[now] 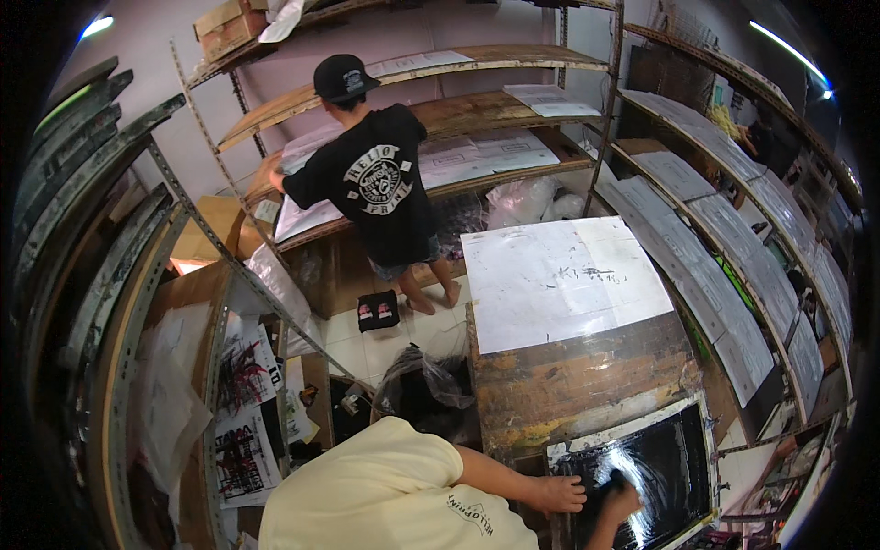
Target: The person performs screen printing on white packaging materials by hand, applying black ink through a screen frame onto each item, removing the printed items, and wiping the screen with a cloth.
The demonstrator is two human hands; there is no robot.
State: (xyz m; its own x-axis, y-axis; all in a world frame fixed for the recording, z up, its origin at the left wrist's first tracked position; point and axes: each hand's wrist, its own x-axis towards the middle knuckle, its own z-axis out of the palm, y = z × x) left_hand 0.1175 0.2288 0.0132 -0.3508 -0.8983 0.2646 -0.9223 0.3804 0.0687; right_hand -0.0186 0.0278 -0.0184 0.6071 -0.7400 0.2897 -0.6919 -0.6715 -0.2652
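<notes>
A screen-printing frame [632, 412] with pale edges and a glossy, wet-looking black mesh lies at the near end of a wooden table, at the lower right. My left hand [557, 495] is closed at the frame's left edge, its fingers curled over the rim. Over the mesh, my right hand [621, 504] is closed around a small dark thing [616, 478], whose kind I cannot make out. Bright glare covers the mesh beside that hand. Both arms reach in from the lower edge, the left one out of a pale yellow sleeve.
Beyond the frame, a large white sheet [568, 280] with dark smudges covers the table [550, 385]. Another person [376, 174] in black stands at shelves at the back. Shelves with flat white sheets [724, 247] line the right; stacked frames [82, 266] stand left. A black bag [426, 390] sits beside the table.
</notes>
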